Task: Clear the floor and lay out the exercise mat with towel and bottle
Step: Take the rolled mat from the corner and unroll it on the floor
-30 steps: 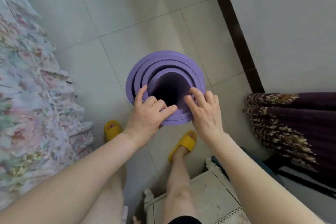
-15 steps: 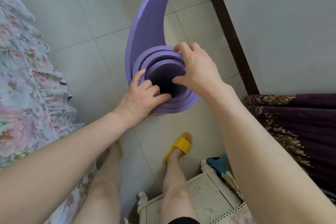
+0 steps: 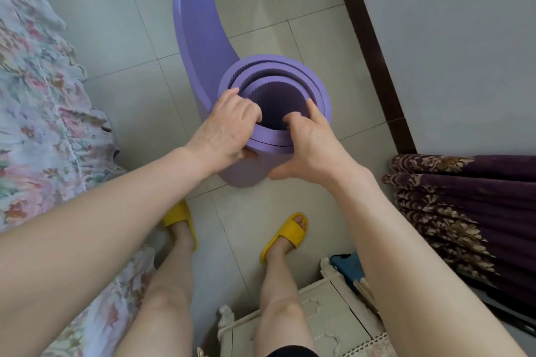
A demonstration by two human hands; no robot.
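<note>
Right hand (image 3: 311, 148) has slid round the mat (image 3: 290, 72) rim, fingers (image 3: 290, 119) hooked inside

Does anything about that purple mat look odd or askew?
Yes. The mat stands on end, and its outer layer is loose, curving away from the rest. The left hand and right hand grip its top rim.

Pale tiled floor (image 3: 121, 38), floral bedspread (image 3: 37, 101), purple curtain (image 3: 464, 200), white cabinet (image 3: 327, 316).
</note>
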